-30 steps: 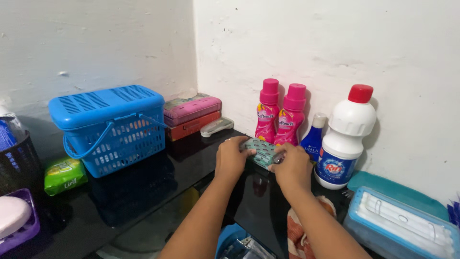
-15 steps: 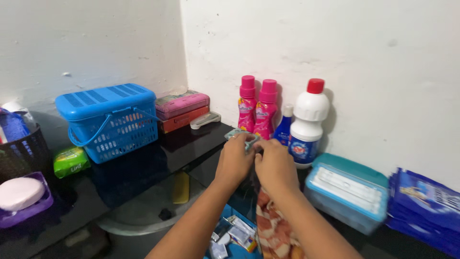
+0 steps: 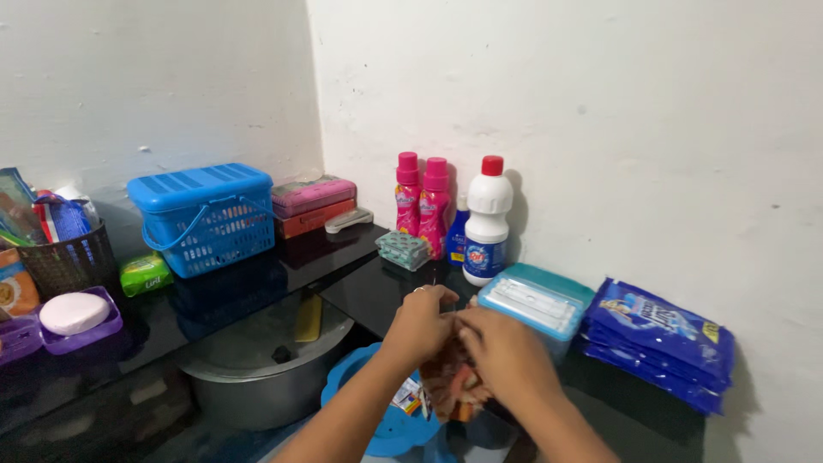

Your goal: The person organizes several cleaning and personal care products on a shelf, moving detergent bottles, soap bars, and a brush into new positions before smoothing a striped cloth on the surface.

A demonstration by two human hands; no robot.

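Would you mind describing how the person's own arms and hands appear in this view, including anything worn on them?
Both forearms are bare, with no sleeves, gloves, watch or bracelet in view. The left hand wears a thin, light metal ring on one finger. The right hand shows no ring or other item from this angle.

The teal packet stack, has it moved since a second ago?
Yes. The teal packet stack was held in both hands off the counter; now it rests on the black shelf beside the pink bottles.
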